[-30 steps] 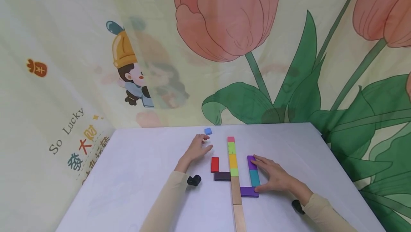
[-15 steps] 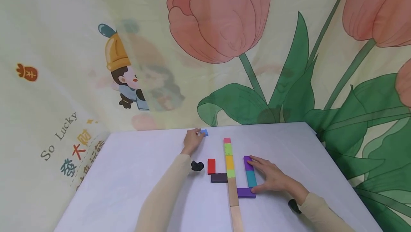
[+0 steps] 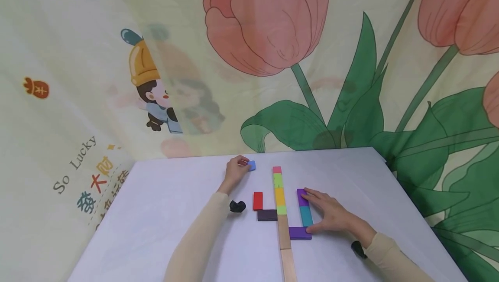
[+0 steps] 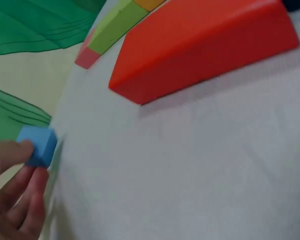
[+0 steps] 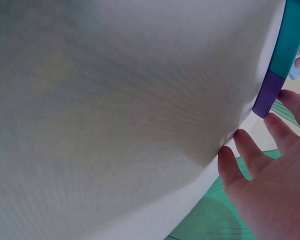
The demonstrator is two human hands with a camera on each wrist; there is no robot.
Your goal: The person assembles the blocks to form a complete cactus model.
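Note:
Near the table's back edge my left hand [image 3: 236, 173] pinches a small blue block [image 3: 252, 166] between thumb and fingers; the left wrist view shows the blue block [image 4: 39, 142] close up. My right hand [image 3: 330, 213] spreads its fingers along the right-hand blocks. Its fingertips are at the small purple block [image 3: 302, 197], and its thumb reaches the end of the long purple block [image 3: 300, 233]. A teal block [image 3: 306, 216] lies between those two. In the right wrist view, two fingertips [image 5: 271, 119] are right by the purple block's end and the others reach the tabletop.
A central row runs toward me: pink block [image 3: 277, 169], green block [image 3: 278, 180], yellow block [image 3: 279, 196], another green block [image 3: 281, 210], then wooden blocks [image 3: 284, 232]. A black block [image 3: 267, 215] joins its left side, with a red block [image 3: 258, 201] at its outer end. A printed curtain [image 3: 273, 22] hangs behind the table.
My left hand has reached the blue block, taken hold of it and drawn it slightly nearer. My right hand stays at the purple blocks. The head view has shifted a little.

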